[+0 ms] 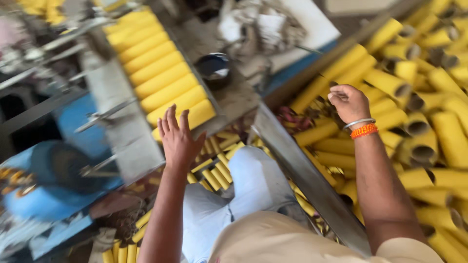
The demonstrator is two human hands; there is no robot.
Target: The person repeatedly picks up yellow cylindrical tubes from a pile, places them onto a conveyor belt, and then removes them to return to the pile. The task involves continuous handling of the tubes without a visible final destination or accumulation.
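The tray (127, 129) already holds a full row of yellow tubes (163, 80), the left hand (178, 139) lies spread open by the nearest one, and the right hand (348, 103), fingers curled and empty, hangs over the big pile (429, 126) waiting.

Tube row ahead-left of you, loose tube pile on your right, metal rail between.
Your left hand (178, 139) sits at the near end of the row of tubes (161, 80) lying side by side on the tilted tray (124, 131). Your right hand (348, 102) is over the pile of tubes (419, 126), right of the rail (302, 170). Short tubes (217, 173) lie below the tray by your knee. A bowl (213, 68) sits behind the tray.
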